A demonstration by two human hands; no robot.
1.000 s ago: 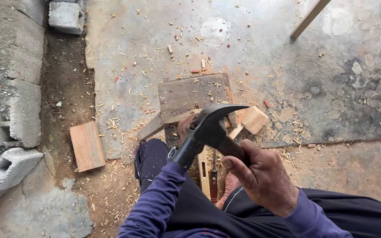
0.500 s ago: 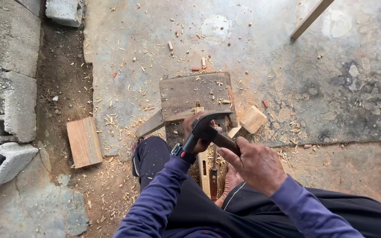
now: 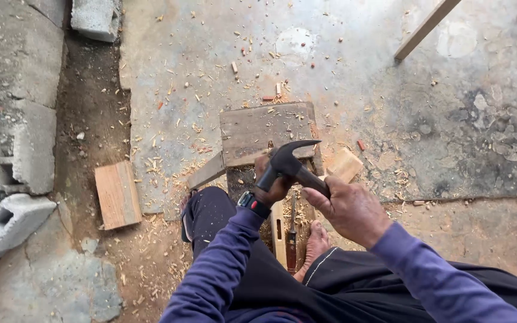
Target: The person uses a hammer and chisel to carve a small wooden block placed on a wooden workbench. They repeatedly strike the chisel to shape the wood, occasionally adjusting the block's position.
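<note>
Right hand (image 3: 348, 206): grips the dark metal claw hammer (image 3: 291, 162).
Left hand (image 3: 270, 182): under the hammer head, above the grey weathered wooden board (image 3: 264, 128).

Even, soft daylight; faint shadows (no glare); sharp focus, slight edge distortion

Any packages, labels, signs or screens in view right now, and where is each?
Wrist device: on the left wrist, just below the left hand; small dark rectangular body with a red patch, face too small to tell if it is a screen.
No packages, labels or signs show.
</note>
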